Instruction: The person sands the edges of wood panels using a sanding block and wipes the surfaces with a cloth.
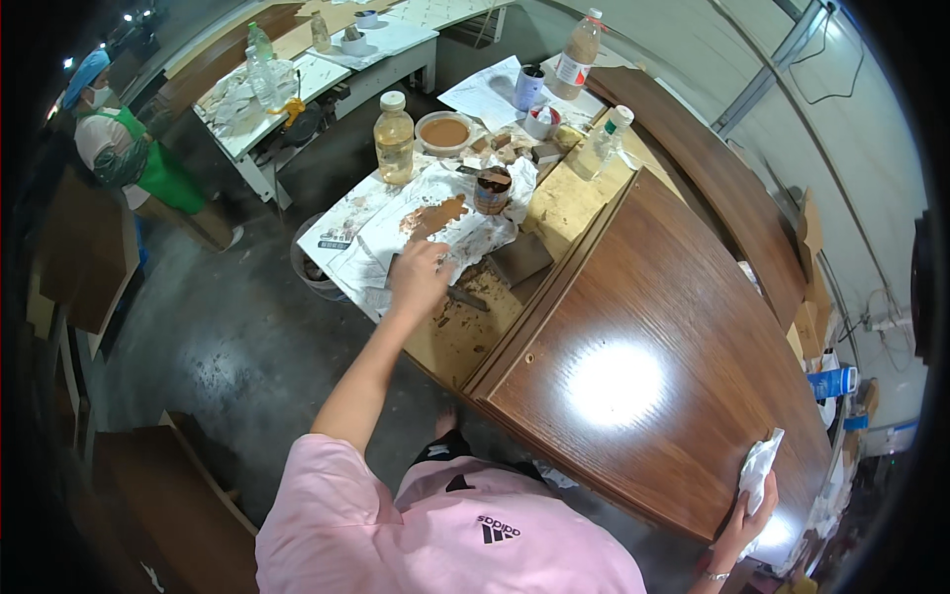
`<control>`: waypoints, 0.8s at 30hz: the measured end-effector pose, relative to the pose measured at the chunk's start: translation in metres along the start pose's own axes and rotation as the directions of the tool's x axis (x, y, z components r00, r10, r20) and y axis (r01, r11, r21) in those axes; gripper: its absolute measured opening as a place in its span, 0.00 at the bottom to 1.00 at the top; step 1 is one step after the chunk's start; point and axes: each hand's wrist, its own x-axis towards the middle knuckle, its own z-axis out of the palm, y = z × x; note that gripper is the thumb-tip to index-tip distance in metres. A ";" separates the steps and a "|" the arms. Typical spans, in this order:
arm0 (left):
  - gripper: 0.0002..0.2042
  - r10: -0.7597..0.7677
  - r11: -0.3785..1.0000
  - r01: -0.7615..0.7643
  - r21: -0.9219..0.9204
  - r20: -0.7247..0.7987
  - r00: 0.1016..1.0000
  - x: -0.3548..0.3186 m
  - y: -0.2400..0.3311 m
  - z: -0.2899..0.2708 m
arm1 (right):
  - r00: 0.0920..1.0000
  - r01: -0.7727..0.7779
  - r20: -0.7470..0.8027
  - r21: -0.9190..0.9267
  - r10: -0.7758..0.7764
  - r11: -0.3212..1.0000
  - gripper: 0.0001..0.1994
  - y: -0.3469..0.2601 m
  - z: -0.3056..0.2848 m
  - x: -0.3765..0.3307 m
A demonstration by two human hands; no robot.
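My left hand reaches over the littered end of the workbench, its fingers bent together at the edge of a brown putty smear on white paper. What those fingers hold, if anything, is hidden. A dark flat strip lies beside that hand. Just beyond the smear stands an open tin with brown paste and a tool across its top. My right hand grips a crumpled white cloth at the near right edge of a glossy brown wooden panel.
Bottles and a tub of brown paste stand behind the paper. A dark block lies beside the panel. At the left a person in a green apron stands near another bench. A bin sits below the bench's left edge.
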 end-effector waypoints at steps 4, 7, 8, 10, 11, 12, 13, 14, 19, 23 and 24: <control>0.16 0.177 0.980 -0.157 -0.124 0.171 0.969 0.020 0.021 0.049 | 1.000 -0.012 -0.023 0.008 0.012 1.000 0.21 0.000 0.005 -0.002; 0.21 0.303 0.947 -0.321 0.033 0.246 0.921 0.031 0.058 0.067 | 0.998 -0.055 -0.034 0.018 0.056 0.998 0.21 -0.007 0.005 -0.004; 0.26 0.250 0.942 -0.320 0.102 0.420 0.872 0.036 0.068 0.069 | 0.996 -0.073 -0.039 0.047 0.075 0.996 0.22 -0.010 0.005 -0.002; 0.26 0.261 0.936 -0.327 0.127 0.371 0.891 0.044 0.056 0.079 | 0.998 -0.052 -0.022 0.052 0.053 0.997 0.23 -0.014 0.005 0.003; 0.25 0.265 0.932 -0.326 0.159 0.315 0.911 0.047 0.046 0.081 | 1.000 -0.022 -0.003 0.066 0.022 0.998 0.23 -0.016 0.005 0.005; 0.24 0.255 0.956 -0.283 0.072 0.269 0.929 0.053 0.050 0.072 | 1.000 -0.025 -0.007 0.070 0.026 0.997 0.23 -0.016 0.006 0.006; 0.24 0.147 0.984 -0.104 -0.146 0.324 0.935 0.063 0.058 0.051 | 0.999 -0.044 -0.014 0.065 0.045 0.997 0.23 -0.018 0.005 0.006; 0.24 0.048 0.937 0.098 -0.336 0.400 0.915 0.073 0.066 0.028 | 0.999 -0.037 -0.011 0.047 0.038 0.998 0.23 -0.019 0.004 0.007; 0.35 0.542 0.591 -0.092 -0.801 0.310 0.781 0.047 0.117 -0.131 | 0.999 -0.037 -0.018 -0.066 0.036 0.997 0.21 -0.019 -0.003 0.003; 0.31 0.833 0.471 -0.293 -0.832 0.310 0.458 0.034 0.137 -0.138 | 0.999 -0.031 -0.024 -0.051 0.030 0.998 0.21 -0.027 0.000 0.008; 0.31 0.829 0.477 -0.306 -0.824 0.305 0.468 0.044 0.140 -0.124 | 1.000 -0.013 -0.014 -0.060 0.012 0.998 0.21 -0.029 -0.001 0.008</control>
